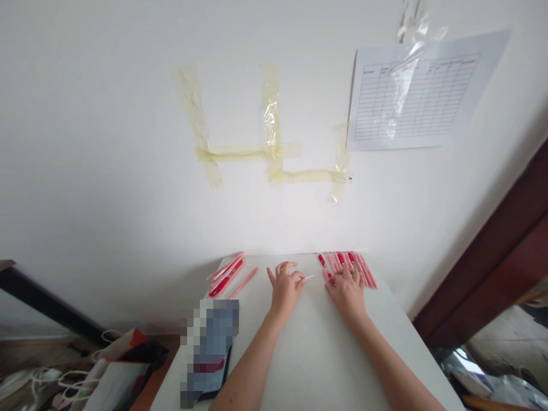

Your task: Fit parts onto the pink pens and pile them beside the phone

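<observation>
My left hand point(286, 290) is above the white tabletop, thumb and index finger pinched on a thin white stick point(310, 277) like a pen refill. Its other fingers are spread. To the right, my right hand point(349, 292) is lowered at the near ends of a row of pink pens point(367, 270). Its thumb and index finger close on a pink pen with a red part point(325, 277), partly covered by the fingers. Just beyond lies a loose red pen cap point(322, 260). Red pieces also lie among the pens in the row.
A pile of pink pens point(226, 273) with a red pen point(220, 286) lies at the back left, a single pink pen point(244, 283) beside it. A phone point(214, 348), its screen blurred, is at the left edge. The wall point(240, 217) borders the table's point(308, 354) far side.
</observation>
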{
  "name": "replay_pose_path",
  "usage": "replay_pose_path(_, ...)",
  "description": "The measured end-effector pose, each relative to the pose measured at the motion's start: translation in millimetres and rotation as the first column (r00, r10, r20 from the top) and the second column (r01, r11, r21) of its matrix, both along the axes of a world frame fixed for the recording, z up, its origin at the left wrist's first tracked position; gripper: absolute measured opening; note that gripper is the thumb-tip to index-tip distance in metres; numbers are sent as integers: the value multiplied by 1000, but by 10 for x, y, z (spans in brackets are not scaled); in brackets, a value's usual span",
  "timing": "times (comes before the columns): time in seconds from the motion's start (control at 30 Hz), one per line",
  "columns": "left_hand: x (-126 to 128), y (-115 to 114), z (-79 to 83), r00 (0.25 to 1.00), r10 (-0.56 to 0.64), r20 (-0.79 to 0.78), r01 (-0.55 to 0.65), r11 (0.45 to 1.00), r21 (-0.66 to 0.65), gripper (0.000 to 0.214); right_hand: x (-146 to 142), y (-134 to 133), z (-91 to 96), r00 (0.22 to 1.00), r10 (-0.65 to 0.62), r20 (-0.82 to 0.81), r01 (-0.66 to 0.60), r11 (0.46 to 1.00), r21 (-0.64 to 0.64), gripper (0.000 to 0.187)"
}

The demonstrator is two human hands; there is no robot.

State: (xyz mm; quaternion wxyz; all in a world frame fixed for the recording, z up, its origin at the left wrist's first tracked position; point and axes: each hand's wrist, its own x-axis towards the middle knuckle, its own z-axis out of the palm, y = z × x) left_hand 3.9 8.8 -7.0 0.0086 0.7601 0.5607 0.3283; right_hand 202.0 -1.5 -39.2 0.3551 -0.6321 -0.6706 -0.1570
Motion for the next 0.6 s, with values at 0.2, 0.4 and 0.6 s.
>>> replay_pose_path(0.2, 0, -3, 6, 1000, -3, 7, 3, 1000, -3, 5, 5, -8, 17, 1000, 20, 1, -20, 999, -40, 13)
replay_pose_path(0.4, -27, -3, 10, 1000, 14, -4, -14, 1000, 8, 7, 75, 8, 43, 997, 64, -49, -65, 998, -21, 16)
replay_pose_path(0.6, -60, 11, 0, 999, 43, -13, -43, 999, -1, 7, 161, 46, 11, 999, 52, -11, -52, 999, 5, 15)
